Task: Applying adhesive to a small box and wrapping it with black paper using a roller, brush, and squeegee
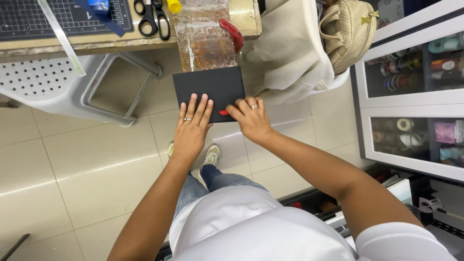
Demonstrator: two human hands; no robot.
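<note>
Pressing down, you have two hands on one black sheet (209, 87), which lies at the near end of a stained brown board (203, 34). Your left hand (192, 128) lies flat on it, fingers spread. Your right hand (251, 118) curls beside it, fingertips closed on one small red object (224, 112) at the sheet's near edge. One pair of black scissors (151, 17) lies on the table (96, 41) beyond; one woven bag (349, 31) sits right.

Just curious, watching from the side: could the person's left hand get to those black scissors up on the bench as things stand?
Probably yes. The left hand lies flat on the black sheet, holding nothing, and the scissors lie uncovered on the bench beyond, with nothing visibly between.
</note>
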